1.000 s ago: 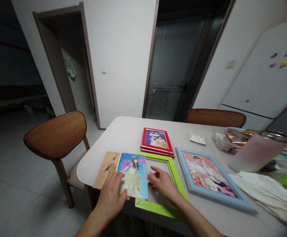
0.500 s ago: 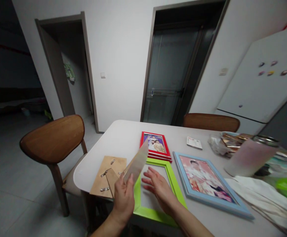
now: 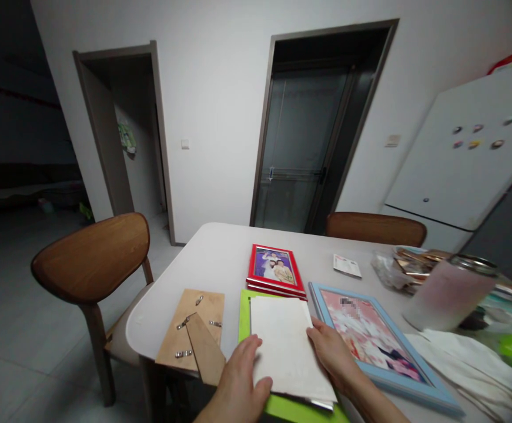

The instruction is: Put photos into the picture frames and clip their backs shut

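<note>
A white paper sheet [image 3: 286, 338] lies over the green picture frame [image 3: 244, 314], hiding most of its opening; the edge of another layer shows below its lower right corner. My right hand [image 3: 333, 355] grips the sheet's right edge. On the left side, my left hand [image 3: 240, 379] rests against the sheet with thumb and fingers apart. Left of the frame is a brown backing board [image 3: 211, 294] with metal clips and a stand leg [image 3: 205, 346] that sticks out toward my left hand.
Stacked red frames [image 3: 252, 267] with a photo lie beyond the green one. To the right are a blue frame [image 3: 381, 376], a small white card [image 3: 346, 266], a pink-white bottle [image 3: 449, 294] and white cloth gloves [image 3: 462, 358]. Wooden chairs [image 3: 92, 258] stand at the table [image 3: 220, 247].
The sheet, earlier held tilted up in my left hand, now lies flat over the green frame. My right hand has moved onto its right edge, and my left hand has loosened.
</note>
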Tool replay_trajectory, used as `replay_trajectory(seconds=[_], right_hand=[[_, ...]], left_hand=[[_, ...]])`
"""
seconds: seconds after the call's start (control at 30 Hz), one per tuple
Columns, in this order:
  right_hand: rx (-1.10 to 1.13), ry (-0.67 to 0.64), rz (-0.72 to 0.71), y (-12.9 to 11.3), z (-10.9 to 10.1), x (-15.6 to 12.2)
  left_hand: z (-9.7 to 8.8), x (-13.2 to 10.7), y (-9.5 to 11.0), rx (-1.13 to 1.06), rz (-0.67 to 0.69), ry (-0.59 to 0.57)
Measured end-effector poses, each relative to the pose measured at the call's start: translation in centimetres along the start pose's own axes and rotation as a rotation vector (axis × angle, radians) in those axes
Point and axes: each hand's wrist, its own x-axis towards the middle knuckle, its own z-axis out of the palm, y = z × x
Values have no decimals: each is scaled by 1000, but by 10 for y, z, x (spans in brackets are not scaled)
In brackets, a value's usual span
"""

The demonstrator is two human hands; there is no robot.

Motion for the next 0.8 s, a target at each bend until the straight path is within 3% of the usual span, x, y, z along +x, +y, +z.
replay_trajectory(seconds=[0.13,0.4,0.5,0.63,0.8], right_hand=[[-151,14,-62,3,4,4],[-280,-49,-94,-2,2,5],[-545,-84,-171,-6,2,7],[-918,-2,-172,-7,7,5],[-1109,62,-150,-3,11,1]], left_hand=[[2,-3,-4,113,116,-78],[7,-5,-17,215,265,-111],[3,-6,-11,225,256,-128],[-2,-3,4,271,179,-171],[-2,0,9,299,136,-242]])
